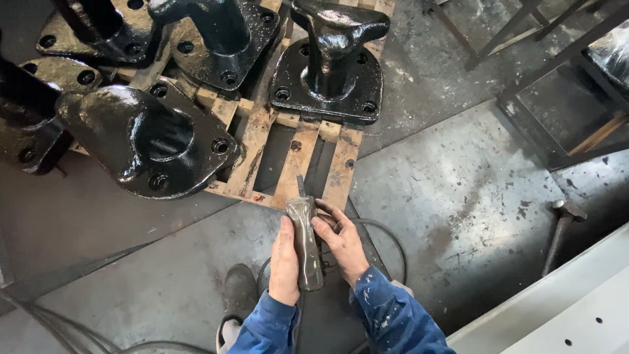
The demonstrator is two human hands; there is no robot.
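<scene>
Tool: a long grey hand tool [305, 242] with a thin metal tip, held upright over the grey floor [458, 196], just in front of the near edge of the wooden pallet [298, 164].
Left hand [284, 262]: fingers wrapped along the tool's left side.
Right hand [341, 242]: fingers pressed against the tool's right side, so both hands are closed on it.
Doing it well: I think a firm hold with both hands low on the body keeps the tip steady and away from fingers.
Nearby: shiny black iron castings [147, 141] with bolt holes sit on the pallet.
Hard to see: the hose [386, 236] runs behind the right hand; where it joins is hidden. The far castings are cut off by the top edge. What kind of tool this is stays unclear.
</scene>
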